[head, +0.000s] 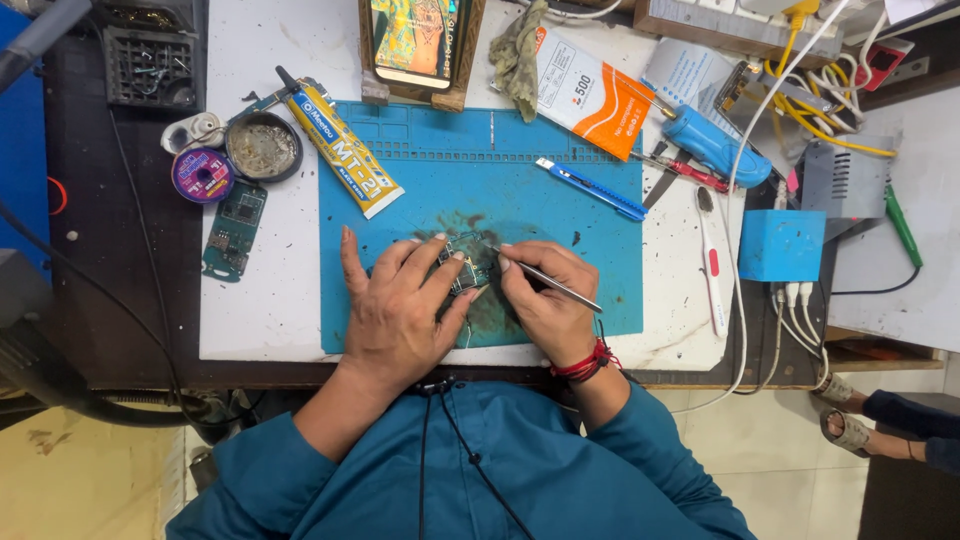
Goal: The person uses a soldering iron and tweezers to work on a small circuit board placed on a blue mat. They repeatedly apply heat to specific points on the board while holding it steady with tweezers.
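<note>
Circuit board (462, 268) on mat (590, 290); glue tube (345, 145) behind-left; knife (590, 188) behind-right.

A person seen from above wears a teal-blue long-sleeved shirt (470, 470) of plain cloth, softly creased across the chest and shoulders. Both sleeves are pushed up the forearms, gathering in folds just below the elbows. A thin black cord (470, 450) hangs down the front of the shirt from the collar, splitting into two strands with a small black bead on one. Beside the shirt's right cuff, the right wrist carries several loops of red thread (585, 365), knotted with short loose ends. The left wrist is bare.
</note>
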